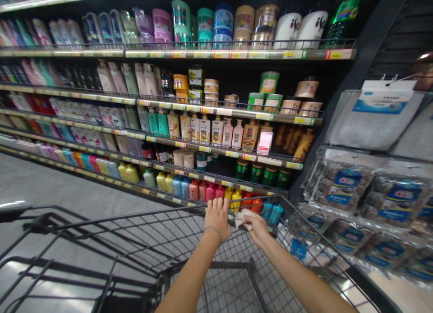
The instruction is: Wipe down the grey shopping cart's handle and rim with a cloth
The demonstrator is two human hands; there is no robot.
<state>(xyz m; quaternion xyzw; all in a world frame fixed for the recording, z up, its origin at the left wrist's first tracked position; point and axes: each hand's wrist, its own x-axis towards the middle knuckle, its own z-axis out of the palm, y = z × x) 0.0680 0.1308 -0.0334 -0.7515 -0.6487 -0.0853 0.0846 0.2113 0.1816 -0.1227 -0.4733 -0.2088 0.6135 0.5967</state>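
Note:
My left hand (217, 217), with a thin bracelet at the wrist, rests on the far rim of a black wire shopping cart (135, 219), its fingers bent over the top bar. Just to the right, my right hand (257, 227) pinches a crumpled whitish cloth or tissue (244, 217) against that same rim. Both forearms reach across the basket from below. Right behind the hands stand pink bottles (214, 191) and yellow bottles (236, 199) on the bottom shelf.
Shelves (223, 153) of shampoo bottles and hair-care tubs fill the wall ahead. To the right hang packs of metal scourers (345, 186) and grey cloths (372, 123), near the cart's right side. Grey floor (64, 195) shows at left.

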